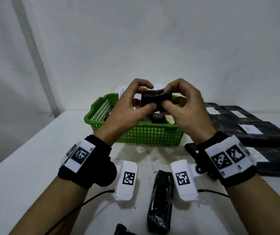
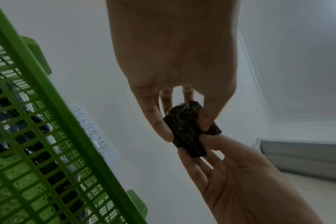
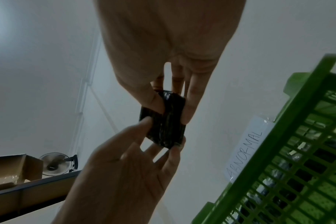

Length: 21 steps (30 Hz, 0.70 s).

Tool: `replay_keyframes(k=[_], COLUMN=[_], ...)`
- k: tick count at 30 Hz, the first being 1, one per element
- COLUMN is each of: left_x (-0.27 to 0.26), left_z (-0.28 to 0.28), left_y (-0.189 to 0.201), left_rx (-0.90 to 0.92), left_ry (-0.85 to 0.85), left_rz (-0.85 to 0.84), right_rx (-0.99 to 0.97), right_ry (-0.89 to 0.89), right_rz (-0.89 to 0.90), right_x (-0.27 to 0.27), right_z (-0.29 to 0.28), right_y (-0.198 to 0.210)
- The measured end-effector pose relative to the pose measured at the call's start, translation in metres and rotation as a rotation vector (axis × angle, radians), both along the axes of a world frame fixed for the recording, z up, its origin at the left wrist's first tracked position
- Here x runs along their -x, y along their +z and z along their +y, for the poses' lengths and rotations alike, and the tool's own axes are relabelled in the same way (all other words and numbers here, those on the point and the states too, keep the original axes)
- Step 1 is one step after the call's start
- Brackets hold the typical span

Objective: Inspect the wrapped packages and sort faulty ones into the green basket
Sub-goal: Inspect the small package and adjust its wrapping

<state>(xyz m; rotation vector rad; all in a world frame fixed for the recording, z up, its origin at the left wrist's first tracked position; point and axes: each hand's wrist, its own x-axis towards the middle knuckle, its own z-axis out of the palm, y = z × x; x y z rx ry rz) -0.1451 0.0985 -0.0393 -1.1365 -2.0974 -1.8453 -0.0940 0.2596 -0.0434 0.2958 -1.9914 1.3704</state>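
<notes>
I am pinching the small black film-wrapped package (image 1: 156, 99) between left hand (image 1: 132, 106) and right hand (image 1: 185, 106), fingers curled on its edges above the green plastic mesh basket (image 1: 146, 134); it seems light, the wrap slippery and crinkly.

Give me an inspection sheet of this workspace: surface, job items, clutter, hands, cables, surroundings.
Surface: white table, stained patch in front of the basket.
Job's things: small black wrapped package held up over the green basket; basket already holds dark wrapped packages; paper sign reading ABNORMAL behind it; another black package lies on the table near the person; flat black packages with white labels stacked to the right.
Clutter: nothing seen.
Hands: left hand and right hand both pinch the held package.
Cables: black cable trails from the left wrist camera; another at the right.
Surroundings: white wall; cardboard box and fan to the left.
</notes>
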Motion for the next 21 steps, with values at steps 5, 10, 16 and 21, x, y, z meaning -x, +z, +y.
replay_keyframes(k=[5, 10, 16, 21], left_x=[0.0001, 0.0006, 0.0021, 0.0000], left_z=[-0.0036, -0.0023, -0.0021, 0.0012], left_y=[0.0022, 0.0017, 0.0006, -0.0016], left_rx=[-0.086, -0.097, -0.106, -0.128], left_ry=[-0.068, -0.135, -0.065, -0.041], left_rz=[-0.060, -0.104, 0.014, 0.090], right_rx=[0.148, 0.192, 0.151, 0.064], right_ry=[0.238, 0.235, 0.120, -0.022], right_rz=[-0.084, -0.075, -0.233, -0.091], right_x=[-0.0061, -0.0062, -0.0030, -0.0010], right_z=[0.0042, 0.0074, 0.0062, 0.0028], right_y=[0.0065, 0.0083, 0.0036, 0.0016])
